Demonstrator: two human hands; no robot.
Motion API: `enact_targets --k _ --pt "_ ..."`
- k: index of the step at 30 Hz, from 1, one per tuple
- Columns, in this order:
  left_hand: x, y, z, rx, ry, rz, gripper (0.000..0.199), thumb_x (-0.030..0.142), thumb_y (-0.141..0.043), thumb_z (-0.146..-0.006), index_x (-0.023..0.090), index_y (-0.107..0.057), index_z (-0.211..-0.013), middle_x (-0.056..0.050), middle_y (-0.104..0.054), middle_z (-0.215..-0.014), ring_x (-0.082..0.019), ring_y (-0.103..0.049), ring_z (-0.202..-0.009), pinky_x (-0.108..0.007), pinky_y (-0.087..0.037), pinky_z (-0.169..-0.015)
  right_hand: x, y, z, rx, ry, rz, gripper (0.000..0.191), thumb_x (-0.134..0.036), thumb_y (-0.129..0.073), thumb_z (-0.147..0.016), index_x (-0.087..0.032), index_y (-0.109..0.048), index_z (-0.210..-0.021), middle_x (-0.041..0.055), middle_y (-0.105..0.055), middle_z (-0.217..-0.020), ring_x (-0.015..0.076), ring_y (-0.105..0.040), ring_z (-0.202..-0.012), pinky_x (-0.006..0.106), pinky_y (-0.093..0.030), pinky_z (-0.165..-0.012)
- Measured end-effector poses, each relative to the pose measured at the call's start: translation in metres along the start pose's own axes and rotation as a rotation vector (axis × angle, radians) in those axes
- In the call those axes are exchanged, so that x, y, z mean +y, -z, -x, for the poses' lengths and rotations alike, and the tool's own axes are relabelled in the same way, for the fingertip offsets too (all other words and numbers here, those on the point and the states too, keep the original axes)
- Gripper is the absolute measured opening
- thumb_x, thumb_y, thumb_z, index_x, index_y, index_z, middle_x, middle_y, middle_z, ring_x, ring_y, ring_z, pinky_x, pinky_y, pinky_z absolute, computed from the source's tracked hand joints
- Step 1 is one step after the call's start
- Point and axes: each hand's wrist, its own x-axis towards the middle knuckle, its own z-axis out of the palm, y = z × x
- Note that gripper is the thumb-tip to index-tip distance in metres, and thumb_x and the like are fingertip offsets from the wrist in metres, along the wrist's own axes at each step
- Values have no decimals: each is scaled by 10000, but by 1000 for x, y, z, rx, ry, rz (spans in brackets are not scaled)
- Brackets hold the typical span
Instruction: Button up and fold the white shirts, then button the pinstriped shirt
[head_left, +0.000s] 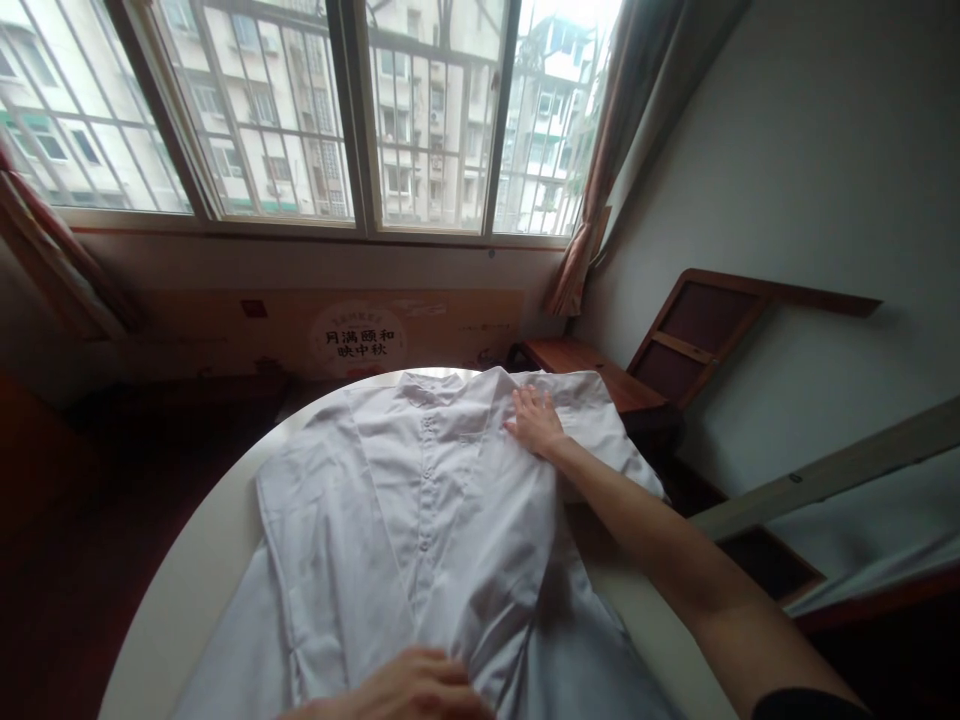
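A pale grey-white button-front shirt (pixel 405 500) lies front side up, its collar towards the window. Its left-side sleeve is folded in over the body, and cloth on the right hangs past the far edge. My right hand (pixel 536 422) rests flat on the upper right of the shirt, fingers stretched out. At the bottom of the view, my left hand (pixel 412 688) is closed at the lower part of the shirt, where creases run towards its curled fingers. The fingertips and part of that hand are cut off or hidden.
Beneath the shirt is a round white table (pixel 169 590). Behind it stand a wooden chair (pixel 686 335) and a low brown wooden piece (pixel 592 365) by the wall. A barred window (pixel 360 120) with curtains (pixel 577 265) fills the back, above a printed banner (pixel 427 325).
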Motion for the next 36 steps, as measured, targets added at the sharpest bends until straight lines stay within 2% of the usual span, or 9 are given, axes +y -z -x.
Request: enact_targets --k 5,11,16,20,24,27,31,33,36 --pt "-12 -7 -2 53 -27 -330 385 322 -475 -906 320 -464 -1291 -13 -475 -1373 -239 -454 -1221 -444 -338 -1045 -19 -17 -14 -44 246 -40 701 -599 -278 -876 -174 -290 -1433 114 -217 -1511 288 -128 -1394 497 -38 -1110" --pt "-9 -31 8 53 -29 -434 403 399 -503 -880 358 -474 -1280 5 -372 -1445 -263 -429 -1250 -475 -320 -1058 -6 -25 -48 -91 69 -17 729 -599 -267 -874 -155 -228 -1451 116 -144 -1528 278 -44 -1406 532 37 -1093" --pt "-12 -47 10 34 -13 -469 340 316 -524 -880 338 -537 -1220 30 -354 -1455 -262 -463 -1218 -469 -345 -1052 -5 -23 -74 -121 -187 -101 715 -572 -244 -887 -174 -137 -1471 99 -76 -1541 282 3 -1408 533 25 -1091" --pt "-10 -35 7 -11 3 -376 378 336 -462 -910 378 -465 -1285 44 -371 -1448 -265 -428 -1255 -470 -340 -1049 -2 -13 -76 -176 -177 -237 729 -593 -343 -860 -180 -230 -1449 127 -130 -1530 297 -85 -1401 505 -68 -1099" --pt "-11 -6 6 -79 65 -131 519 422 -450 -900 314 -335 -1394 -10 -367 -1456 -228 -341 -1326 -373 -320 -1073 18 0 -39 -37 -187 -376 756 -555 -458 -827 -135 -269 -1427 169 -321 -1455 275 -315 -1332 379 -269 -1057" --pt "-36 20 22 -28 331 -38 684 570 -471 -832 262 -307 -1419 -77 -313 -1480 -264 -259 -1366 -413 -270 -1095 41 4 10 13 -289 -411 757 -555 -508 -789 -103 -351 -1376 187 -504 -1309 298 -489 -1192 374 -385 -959" --pt "-103 49 67 -13 931 -249 627 560 -426 -849 270 -361 -1402 -81 -261 -1501 -330 -155 -1389 -553 -125 -1101 57 4 57 -14 -295 -476 600 -473 -575 -741 -112 -536 -1219 162 -627 -1143 309 -592 -1033 367 -458 -841" --pt "-133 56 86 -91 1180 -287 658 583 -421 -835 259 -362 -1404 -88 -260 -1500 -358 -136 -1386 -576 -113 -1085 58 9 59 24 -327 -540 448 -377 -560 -746 -142 -607 -1124 124 -674 -1046 282 -626 -950 338 -476 -788" --pt "-152 55 100 -211 1327 -230 692 630 -369 -828 265 -336 -1415 -91 -241 -1507 -373 -135 -1382 -576 -140 -1067 57 26 41 143 -407 -584 339 -264 -496 -763 -166 -646 -1051 101 -694 -980 259 -641 -896 318 -478 -757"
